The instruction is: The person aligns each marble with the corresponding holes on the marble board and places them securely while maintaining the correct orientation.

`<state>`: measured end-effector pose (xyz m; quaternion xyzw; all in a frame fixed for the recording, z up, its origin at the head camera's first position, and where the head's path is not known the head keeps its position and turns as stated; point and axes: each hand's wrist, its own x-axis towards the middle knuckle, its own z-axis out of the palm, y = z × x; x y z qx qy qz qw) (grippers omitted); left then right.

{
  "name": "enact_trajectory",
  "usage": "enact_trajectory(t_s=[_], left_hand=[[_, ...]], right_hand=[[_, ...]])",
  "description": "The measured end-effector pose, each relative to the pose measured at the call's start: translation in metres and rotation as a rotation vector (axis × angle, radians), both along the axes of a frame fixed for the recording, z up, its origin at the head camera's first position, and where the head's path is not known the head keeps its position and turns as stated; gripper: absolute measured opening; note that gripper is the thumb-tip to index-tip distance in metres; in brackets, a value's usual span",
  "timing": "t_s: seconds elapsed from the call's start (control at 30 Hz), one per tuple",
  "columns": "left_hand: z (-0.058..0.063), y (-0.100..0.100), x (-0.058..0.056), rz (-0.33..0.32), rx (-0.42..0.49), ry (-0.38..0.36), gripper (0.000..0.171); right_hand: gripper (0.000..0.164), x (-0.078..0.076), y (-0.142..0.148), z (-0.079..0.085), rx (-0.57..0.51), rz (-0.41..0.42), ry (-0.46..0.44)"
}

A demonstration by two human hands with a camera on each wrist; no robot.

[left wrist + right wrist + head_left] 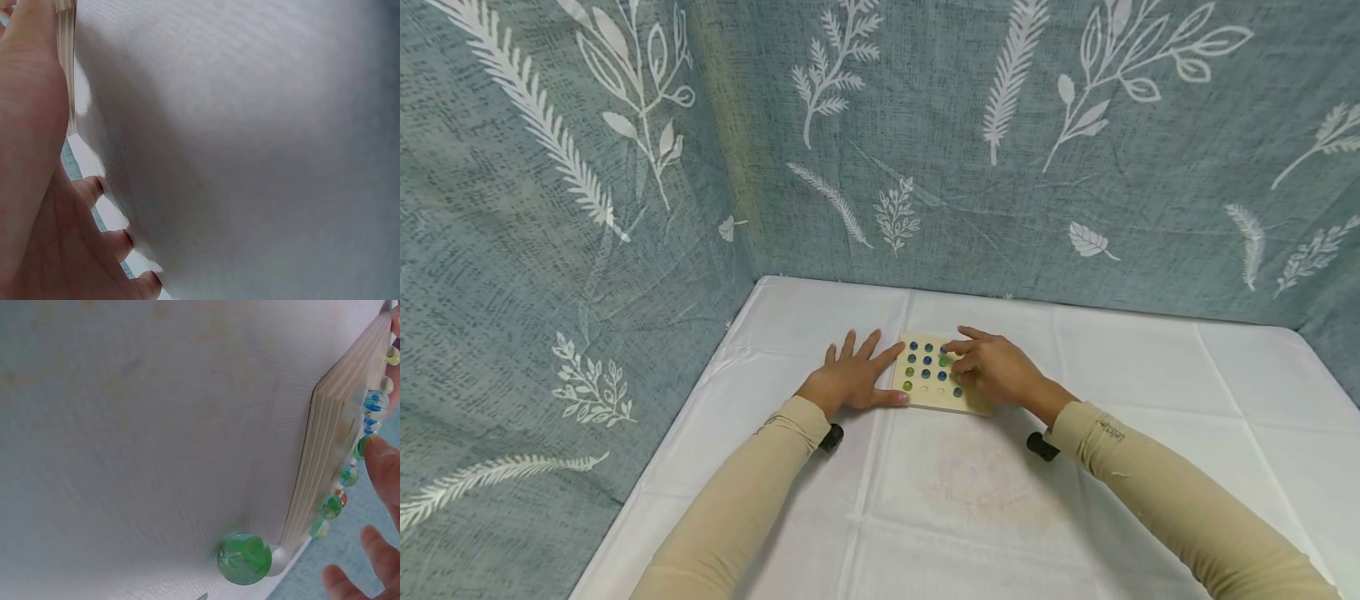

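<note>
A pale wooden board (947, 403) with rows of glass marbles lies flat on the table. Blue marbles (928, 361) and yellow-green marbles (910, 372) stand on its left part. My left hand (853, 377) has its fingers spread, with thumb and index finger against the board's left edge. Over the right part of the board, my right hand (1000, 367) pinches a green marble (360, 447) with its thumb against it; the opposing fingertip is hidden in the right wrist view. Other green marbles (331, 505) sit along the board's right side, partly covered by the right hand in the head view.
A loose green marble (244, 559) lies on the white tablecloth (970, 500) off the board's edge, with a whitish marble (276, 562) behind it. A blue-green leaf-patterned curtain (940, 233) hangs behind the table and along its left side.
</note>
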<state>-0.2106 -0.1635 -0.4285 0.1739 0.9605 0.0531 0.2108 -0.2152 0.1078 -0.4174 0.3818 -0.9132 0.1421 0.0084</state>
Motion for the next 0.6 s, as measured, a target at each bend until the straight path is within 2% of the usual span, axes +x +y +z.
enact_trajectory(t_s=[0.6], left_hand=[[0.0035, -0.0005, -0.0002, -0.003, 0.004, -0.003, 0.095]], right_hand=[[0.017, -0.0007, -0.0003, -0.0003, 0.003, -0.017, -0.012]])
